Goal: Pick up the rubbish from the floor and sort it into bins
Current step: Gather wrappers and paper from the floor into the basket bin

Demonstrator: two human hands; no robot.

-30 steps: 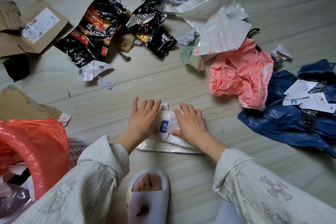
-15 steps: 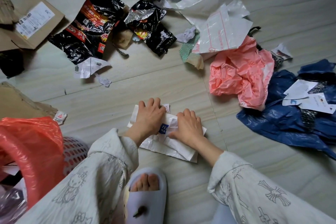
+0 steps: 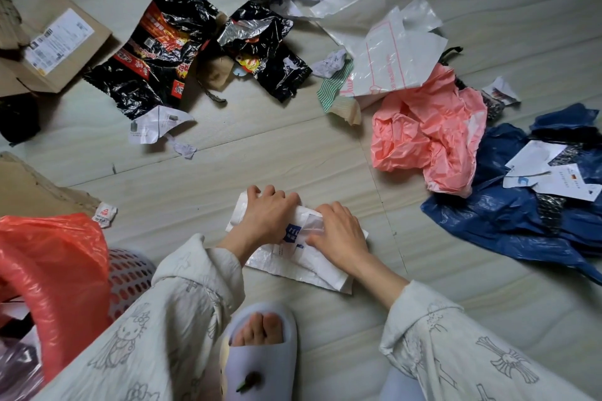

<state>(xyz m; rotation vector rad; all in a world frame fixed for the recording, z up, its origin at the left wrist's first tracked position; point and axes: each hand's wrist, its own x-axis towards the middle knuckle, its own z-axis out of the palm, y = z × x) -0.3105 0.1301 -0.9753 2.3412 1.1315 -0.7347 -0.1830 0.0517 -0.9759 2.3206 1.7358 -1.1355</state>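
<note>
A flat white plastic bag (image 3: 319,267) with a blue printed patch lies on the floor just beyond my slippered foot. My left hand (image 3: 265,221) presses down on its left part with fingers curled over the fold. My right hand (image 3: 338,234) grips its right part, fingers bent into the plastic. A bin lined with a red bag (image 3: 49,273) stands at the lower left, a perforated white basket (image 3: 128,273) right beside it. More rubbish lies scattered beyond: black snack wrappers (image 3: 153,52), a pink bag (image 3: 426,127), a blue bag (image 3: 508,215).
Cardboard with a shipping label (image 3: 55,42) lies at the far left, another cardboard sheet (image 3: 29,189) nearer. Clear and white plastic bags (image 3: 391,52), crumpled paper scraps (image 3: 156,124) and paper slips (image 3: 550,172) on the blue bag litter the floor. My foot in a slipper (image 3: 260,345) is below.
Both hands have folded and gathered the white bag, turning it slightly. The left hand went from flat on it to curled over its edge.
</note>
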